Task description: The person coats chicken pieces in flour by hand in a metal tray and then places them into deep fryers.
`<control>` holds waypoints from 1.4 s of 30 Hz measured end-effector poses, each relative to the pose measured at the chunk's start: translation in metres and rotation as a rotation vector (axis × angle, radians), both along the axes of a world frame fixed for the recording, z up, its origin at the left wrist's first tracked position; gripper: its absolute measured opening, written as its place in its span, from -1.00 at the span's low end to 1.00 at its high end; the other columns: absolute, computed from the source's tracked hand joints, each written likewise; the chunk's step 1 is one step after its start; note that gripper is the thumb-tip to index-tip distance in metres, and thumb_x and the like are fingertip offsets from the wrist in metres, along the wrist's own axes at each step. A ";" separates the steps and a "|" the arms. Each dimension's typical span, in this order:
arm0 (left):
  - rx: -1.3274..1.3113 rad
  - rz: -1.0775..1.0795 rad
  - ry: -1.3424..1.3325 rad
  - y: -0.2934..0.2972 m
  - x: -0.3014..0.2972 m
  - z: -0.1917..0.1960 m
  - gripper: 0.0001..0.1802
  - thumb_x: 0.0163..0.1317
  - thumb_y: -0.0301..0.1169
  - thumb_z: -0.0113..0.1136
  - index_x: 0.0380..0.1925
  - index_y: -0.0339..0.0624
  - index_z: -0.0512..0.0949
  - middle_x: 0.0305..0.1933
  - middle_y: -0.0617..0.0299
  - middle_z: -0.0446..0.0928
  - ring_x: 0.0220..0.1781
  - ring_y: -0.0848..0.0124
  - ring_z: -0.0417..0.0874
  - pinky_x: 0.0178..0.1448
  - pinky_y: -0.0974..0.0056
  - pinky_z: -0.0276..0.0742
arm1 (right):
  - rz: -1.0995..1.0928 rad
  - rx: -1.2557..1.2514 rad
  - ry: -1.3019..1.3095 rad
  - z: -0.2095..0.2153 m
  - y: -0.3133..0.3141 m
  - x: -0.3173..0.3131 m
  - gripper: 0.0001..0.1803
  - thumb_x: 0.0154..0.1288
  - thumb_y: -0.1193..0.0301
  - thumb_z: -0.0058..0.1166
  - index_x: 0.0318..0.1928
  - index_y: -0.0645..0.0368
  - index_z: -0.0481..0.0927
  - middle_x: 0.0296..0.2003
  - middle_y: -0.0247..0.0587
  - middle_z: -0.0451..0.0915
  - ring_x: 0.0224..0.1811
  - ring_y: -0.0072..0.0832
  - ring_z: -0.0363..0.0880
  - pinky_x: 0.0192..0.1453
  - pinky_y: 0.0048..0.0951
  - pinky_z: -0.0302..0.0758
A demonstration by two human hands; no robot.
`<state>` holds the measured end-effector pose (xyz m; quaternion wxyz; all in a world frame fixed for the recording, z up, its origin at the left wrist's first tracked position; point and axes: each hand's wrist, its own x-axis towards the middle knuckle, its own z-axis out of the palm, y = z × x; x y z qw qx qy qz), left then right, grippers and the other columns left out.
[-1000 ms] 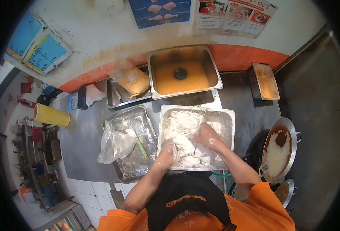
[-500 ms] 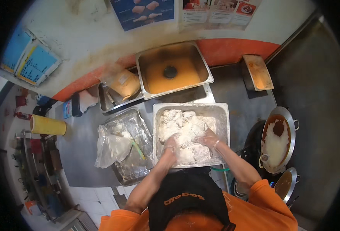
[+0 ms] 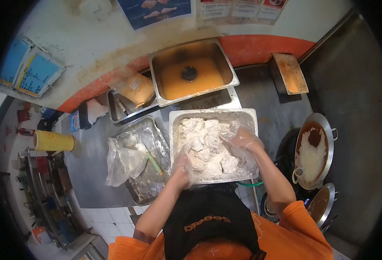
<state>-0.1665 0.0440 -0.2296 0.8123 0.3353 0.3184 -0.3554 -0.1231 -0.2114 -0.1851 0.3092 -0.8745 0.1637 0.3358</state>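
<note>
Floured pcs [image 3: 210, 143] lie btwn L hand [image 3: 182, 168] & R hand [image 3: 244, 139], both part-curled, grip unclear.

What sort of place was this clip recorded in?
Most likely a commercial kitchen, perhaps one frying chicken: a metal tub holds lumpy flour-coated pieces, a wide round pan of frothing brown liquid sits at the right, and a wall poster pictures meat cuts.

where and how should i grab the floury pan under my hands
Probably by the lip at the left and right sides of the floury pan, coming from both sides at once. The lip stands out around the top, and no handle shows. The coated pieces lie loose inside, so an opposed hold should help keep it level.
</note>
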 end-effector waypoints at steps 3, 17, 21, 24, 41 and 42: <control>-0.034 -0.010 -0.131 -0.006 -0.001 -0.051 -0.46 0.47 -0.05 -0.24 0.24 -0.17 0.35 0.11 0.09 0.52 0.15 0.22 0.55 0.26 0.07 0.49 | 0.231 -0.147 0.016 -0.036 -0.002 0.008 -0.07 0.12 -0.08 0.20 0.25 0.47 0.31 -0.03 0.28 0.58 0.05 -0.10 0.60 0.15 -0.23 0.50; -0.292 -0.012 -0.115 -0.006 0.008 0.014 -0.30 0.39 0.09 -0.27 0.29 -0.24 0.28 0.30 0.03 0.38 0.29 0.13 0.42 0.42 0.04 0.29 | 0.147 0.112 -0.432 0.078 0.064 -0.021 -0.47 0.27 0.10 0.02 0.00 0.34 0.58 -0.03 0.31 0.56 0.03 0.05 0.56 0.20 -0.19 0.43; -0.220 0.055 0.053 -0.004 0.004 0.067 -0.33 0.32 0.06 0.00 0.25 -0.20 0.33 0.26 0.05 0.41 0.22 0.14 0.49 0.32 -0.05 0.39 | 0.015 0.158 -0.102 0.049 0.002 0.002 -0.41 0.24 0.05 0.06 -0.06 0.41 0.60 -0.05 0.26 0.59 -0.08 -0.05 0.63 0.01 -0.20 0.53; -0.039 0.094 -0.027 -0.011 0.001 0.038 -0.38 0.41 0.06 -0.14 0.24 -0.18 0.35 0.17 0.03 0.49 0.17 0.12 0.55 0.18 -0.10 0.54 | 0.158 -0.109 -0.035 0.004 0.006 0.014 -0.40 0.22 0.01 0.06 -0.11 0.41 0.62 -0.16 0.25 0.63 -0.13 -0.04 0.63 -0.04 -0.19 0.53; 0.139 -0.252 -0.496 0.000 0.000 0.001 -0.55 0.44 -0.18 -0.20 0.11 -0.25 0.46 0.02 0.06 0.57 0.00 0.21 0.63 0.07 0.15 0.59 | 0.048 -0.173 -0.295 0.017 0.060 -0.021 -0.39 -0.01 0.41 0.19 -0.03 0.69 0.39 -0.13 0.52 0.51 0.04 0.17 0.52 0.19 -0.19 0.45; 0.269 -0.347 -0.667 0.002 0.002 0.022 -0.56 0.43 -0.21 -0.20 0.11 -0.24 0.46 0.01 0.05 0.57 -0.03 0.21 0.64 0.06 0.16 0.59 | 0.037 -0.171 -0.286 0.024 0.058 -0.024 -0.39 -0.01 0.41 0.19 -0.03 0.69 0.39 -0.13 0.52 0.51 0.04 0.17 0.52 0.19 -0.19 0.45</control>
